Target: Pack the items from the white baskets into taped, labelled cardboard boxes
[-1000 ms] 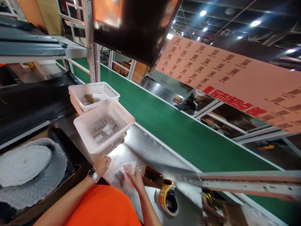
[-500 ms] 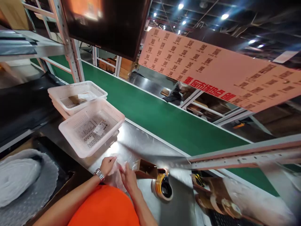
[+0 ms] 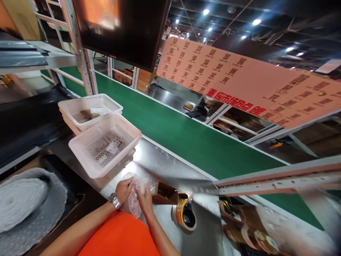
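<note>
Between my two hands is a crumpled piece of bubble wrap (image 3: 135, 200), held just above the metal table in front of my body. My left hand (image 3: 124, 189), with a metal watch at the wrist, grips its left side with bent fingers. On the right side, my right hand (image 3: 144, 200) presses its fingers against the same wrap. Whether anything lies inside the wrap I cannot tell. Just right of my right hand stands an open brown cardboard box (image 3: 164, 193). Beside it a yellow tape dispenser (image 3: 183, 209) rests with a roll of tape.
White perforated baskets stand left: the nearer basket (image 3: 80, 151) holds a labelled clear packet, the farther basket (image 3: 64, 104) small packages. A big roll of bubble wrap (image 3: 23, 202) lies lower left. Behind the metal table (image 3: 202, 231) runs a green conveyor belt (image 3: 170, 131). A metal post (image 3: 266, 177) juts in right.
The bubble wrap has been bunched up and now shows more plainly between my hands. My right hand's fingers have opened out over it. The view has shifted slightly.
</note>
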The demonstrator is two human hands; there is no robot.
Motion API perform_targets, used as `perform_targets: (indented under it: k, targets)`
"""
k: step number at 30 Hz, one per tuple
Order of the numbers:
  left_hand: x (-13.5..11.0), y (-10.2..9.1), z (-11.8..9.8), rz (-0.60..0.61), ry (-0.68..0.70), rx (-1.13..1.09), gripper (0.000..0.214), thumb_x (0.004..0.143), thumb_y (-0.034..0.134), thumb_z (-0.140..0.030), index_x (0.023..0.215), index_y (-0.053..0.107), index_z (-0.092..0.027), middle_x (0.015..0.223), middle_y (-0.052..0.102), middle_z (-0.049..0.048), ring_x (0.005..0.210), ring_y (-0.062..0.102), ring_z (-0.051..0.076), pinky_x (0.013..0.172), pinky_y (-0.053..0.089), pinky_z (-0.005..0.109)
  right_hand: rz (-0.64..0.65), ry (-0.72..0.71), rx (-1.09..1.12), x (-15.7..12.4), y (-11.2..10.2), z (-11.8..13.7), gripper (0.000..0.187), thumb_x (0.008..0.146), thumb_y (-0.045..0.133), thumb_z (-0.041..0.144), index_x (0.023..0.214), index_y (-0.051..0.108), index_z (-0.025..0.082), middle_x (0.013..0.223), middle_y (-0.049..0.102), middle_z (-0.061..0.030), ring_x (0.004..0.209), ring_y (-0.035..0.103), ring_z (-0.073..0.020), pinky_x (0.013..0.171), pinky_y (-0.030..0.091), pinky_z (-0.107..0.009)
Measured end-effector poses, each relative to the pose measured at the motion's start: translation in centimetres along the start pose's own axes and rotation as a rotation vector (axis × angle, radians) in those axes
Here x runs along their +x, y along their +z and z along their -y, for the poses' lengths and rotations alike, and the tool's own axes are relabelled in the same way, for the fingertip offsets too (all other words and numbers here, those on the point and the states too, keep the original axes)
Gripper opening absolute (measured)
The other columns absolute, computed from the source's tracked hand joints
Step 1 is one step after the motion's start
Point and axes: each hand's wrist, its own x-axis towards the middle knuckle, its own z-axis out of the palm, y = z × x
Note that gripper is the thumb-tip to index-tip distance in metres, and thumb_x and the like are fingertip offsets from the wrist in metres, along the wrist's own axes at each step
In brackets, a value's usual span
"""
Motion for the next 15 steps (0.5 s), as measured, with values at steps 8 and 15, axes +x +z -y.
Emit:
perform_targets:
  k: [8,15]
  targets:
    - [-0.2,1.6,-0.2,0.128,0.134,0.146,0.054,0.115,0.041,-0.047,0.138,0.084,-0.023,0.121,0.091,0.0157,0.108,0.087,0.031,0.101,0.069,0.043,0.152,-0.074,-0.363,0.4,-1.4,-0.6,0.035,0.097,0.067,0.037,0.125,0.083,0.024,0.113,0.087,-0.0152,0.099,0.081,-0.0326,0.095,0.056,-0.041]
    - [-1.1,2.1,-0.2,0.26,0.231,0.316,0.045,0.114,0.045,-0.041,0.132,0.085,-0.029,0.105,0.088,0.014,0.094,0.086,0.032,0.085,0.068,0.04,0.104,0.136,0.214,2.2,-2.0,-0.5,0.049,0.091,0.071,0.068,0.09,0.081,0.02,0.081,0.083,-0.0114,0.081,0.079,-0.0313,0.076,0.064,-0.041]
